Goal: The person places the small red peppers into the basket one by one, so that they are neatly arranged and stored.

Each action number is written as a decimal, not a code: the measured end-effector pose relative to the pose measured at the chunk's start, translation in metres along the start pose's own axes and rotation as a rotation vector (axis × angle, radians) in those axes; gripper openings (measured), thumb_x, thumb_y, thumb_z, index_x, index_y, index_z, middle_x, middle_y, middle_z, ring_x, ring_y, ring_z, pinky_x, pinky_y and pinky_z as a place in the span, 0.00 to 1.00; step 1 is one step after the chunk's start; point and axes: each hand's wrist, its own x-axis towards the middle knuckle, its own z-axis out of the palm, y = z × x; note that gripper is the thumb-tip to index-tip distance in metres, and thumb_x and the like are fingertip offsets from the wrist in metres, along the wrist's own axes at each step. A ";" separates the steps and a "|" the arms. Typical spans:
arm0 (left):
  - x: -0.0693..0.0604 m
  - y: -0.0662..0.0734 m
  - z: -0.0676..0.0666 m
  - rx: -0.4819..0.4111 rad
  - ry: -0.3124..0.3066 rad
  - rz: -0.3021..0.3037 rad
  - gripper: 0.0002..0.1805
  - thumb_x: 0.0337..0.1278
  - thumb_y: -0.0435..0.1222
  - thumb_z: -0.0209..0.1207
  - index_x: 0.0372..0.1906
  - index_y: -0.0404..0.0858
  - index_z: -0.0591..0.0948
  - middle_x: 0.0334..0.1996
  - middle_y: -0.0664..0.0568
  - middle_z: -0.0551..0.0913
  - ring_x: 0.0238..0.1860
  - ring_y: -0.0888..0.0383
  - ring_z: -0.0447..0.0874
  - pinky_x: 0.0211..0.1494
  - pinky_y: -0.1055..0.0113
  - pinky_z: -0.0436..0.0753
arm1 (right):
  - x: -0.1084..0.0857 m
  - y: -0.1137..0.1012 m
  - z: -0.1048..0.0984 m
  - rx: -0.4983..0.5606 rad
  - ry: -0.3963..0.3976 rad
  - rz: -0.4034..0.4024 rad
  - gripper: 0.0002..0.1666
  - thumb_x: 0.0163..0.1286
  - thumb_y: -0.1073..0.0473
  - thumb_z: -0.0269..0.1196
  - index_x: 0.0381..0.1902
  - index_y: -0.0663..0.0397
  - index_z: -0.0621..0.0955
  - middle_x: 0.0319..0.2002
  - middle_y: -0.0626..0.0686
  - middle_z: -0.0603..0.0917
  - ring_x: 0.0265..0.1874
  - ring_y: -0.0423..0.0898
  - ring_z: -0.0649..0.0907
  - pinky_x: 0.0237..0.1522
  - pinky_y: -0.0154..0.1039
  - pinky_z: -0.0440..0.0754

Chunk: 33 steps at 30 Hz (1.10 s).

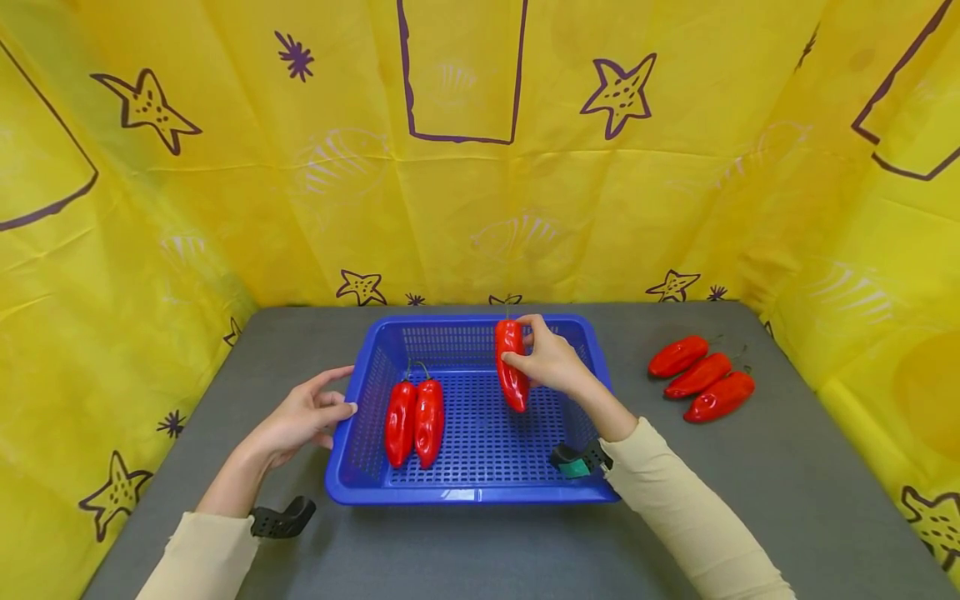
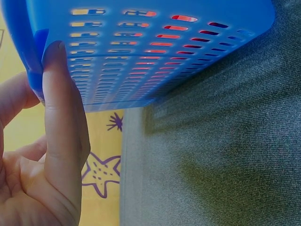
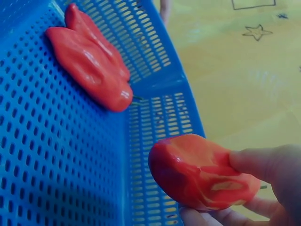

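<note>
Head view: near centre, an elongated red pepper [image 1: 512, 367] is pointing stem-up, long axis near vertical, left of the right hand [image 1: 551, 360], whose fingers are pinching it over a perforated blue plastic basket [image 1: 472, 495]; the left hand [image 1: 303, 417] is gripping its rim.

Grey table [image 1: 487, 554]; blue perforated basket [image 1: 397, 496] on it, three red peppers [image 1: 699, 376] lying to right.

Curtained booth [image 1: 720, 242]: yellow starfish-print cloth [image 1: 450, 200] on 3 sides, grey tabletop [image 1: 795, 483].
</note>
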 end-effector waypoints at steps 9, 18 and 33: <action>0.000 -0.001 -0.001 0.006 0.008 -0.005 0.40 0.58 0.35 0.58 0.71 0.41 0.49 0.34 0.41 0.78 0.32 0.49 0.83 0.33 0.52 0.84 | 0.006 -0.002 0.013 -0.023 -0.026 0.002 0.36 0.59 0.58 0.64 0.61 0.57 0.60 0.44 0.62 0.78 0.29 0.51 0.84 0.25 0.47 0.84; 0.001 -0.001 -0.001 0.005 0.003 -0.008 0.41 0.58 0.36 0.58 0.71 0.41 0.49 0.34 0.41 0.78 0.32 0.49 0.83 0.33 0.52 0.84 | 0.009 -0.005 0.023 -0.070 -0.060 -0.005 0.35 0.59 0.59 0.64 0.60 0.57 0.61 0.40 0.60 0.80 0.26 0.48 0.83 0.22 0.40 0.84; 0.002 -0.002 -0.001 0.002 0.000 0.000 0.41 0.58 0.35 0.58 0.71 0.41 0.49 0.34 0.42 0.78 0.31 0.50 0.83 0.32 0.53 0.84 | 0.014 -0.005 0.037 -0.163 -0.126 -0.022 0.34 0.58 0.55 0.65 0.58 0.58 0.63 0.38 0.59 0.81 0.20 0.53 0.83 0.20 0.39 0.82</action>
